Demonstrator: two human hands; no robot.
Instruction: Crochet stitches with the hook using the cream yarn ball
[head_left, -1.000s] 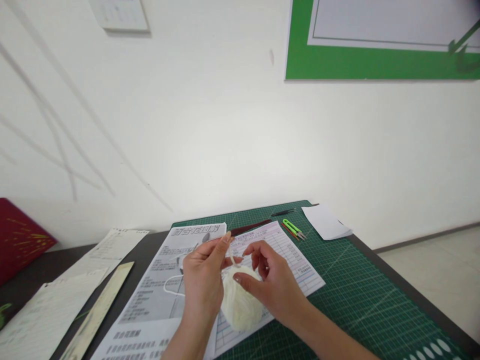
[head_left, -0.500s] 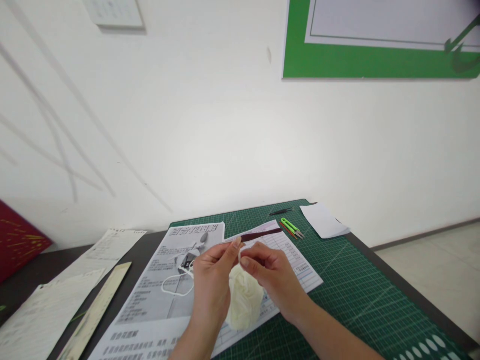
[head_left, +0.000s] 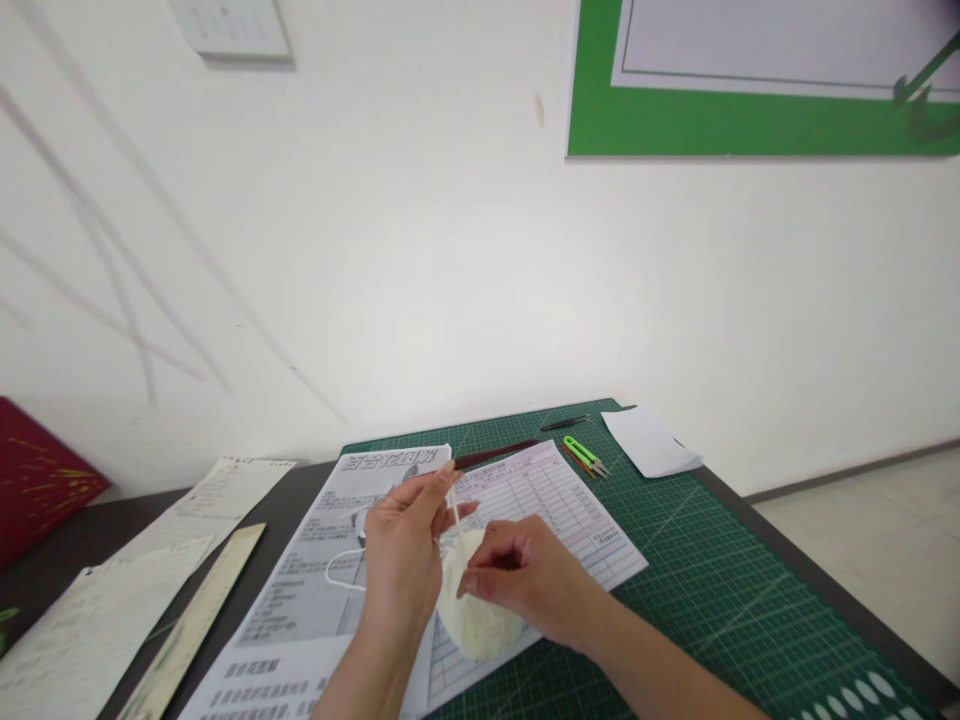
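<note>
**Right hand (head_left: pixel 536 580) has dropped, so there's way more yarn strand (head_left: pixel 457 515) showing**

Only the head view to go on. Compared with half a second ago, the right hand is lower, away from the far edge of the green mat (head_left: pixel 697 570). The left hand (head_left: pixel 409 530) has shifted slightly left, and the dark red stick (head_left: pixel 495 455) went with it.

Left thumb and forefinger are pinched on the stick's near end, with the strand coming off right there; another finger pokes out below. Right thumb and forefinger are together on the strand's lower end. Whether the left pinch traps both pieces, can't tell.

The cream yarn ball (head_left: pixel 480 630) sits on the lined form (head_left: pixel 592 540), just behind the right fingertips. Touching them or not, no idea. A loose loop of yarn (head_left: pixel 328 570) lies left of the left hand, on the printed sheet (head_left: pixel 292 590). Green snips (head_left: pixel 577 448) are near the mat's far right corner, well apart from the hands.

My two cents: hold the left pinch dead still and let the right do the moving. Keep the strand straight with light, even tension, since yanking could slip it off the stick. Also watch that loop, looks like it could snag.
</note>
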